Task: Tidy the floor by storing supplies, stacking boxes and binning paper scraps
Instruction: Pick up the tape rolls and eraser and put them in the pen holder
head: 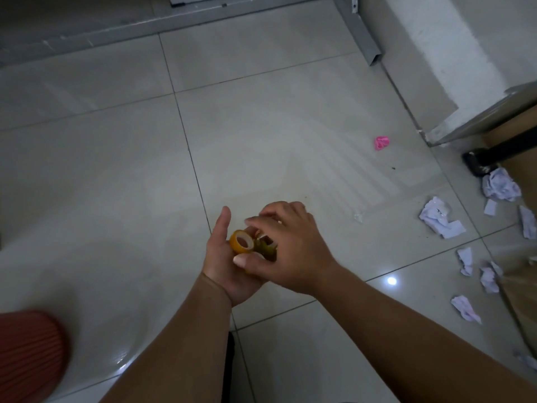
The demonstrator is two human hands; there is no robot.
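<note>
The left hand (222, 258) is lying palm up above the middle of the floor (116, 170), serving as a tray for a small cluster of tape rolls (241, 243). Its thumb is standing straight, and its fingers are hidden, so I cannot tell how its grip is closing. The right hand (290, 248) is reaching over from above, its grip pinching the rolls between curled fingers and thumb, probably to steady them as one bundle for storing. White paper scraps (438, 219) are lying scattered toward the floor's right edge beside a brown cardboard box (523, 289), with a pink scrap (381, 142) nearer the far right corner. A red ribbed object (29, 353) is sitting at the near left edge. Nothing is blocking the hands.
</note>
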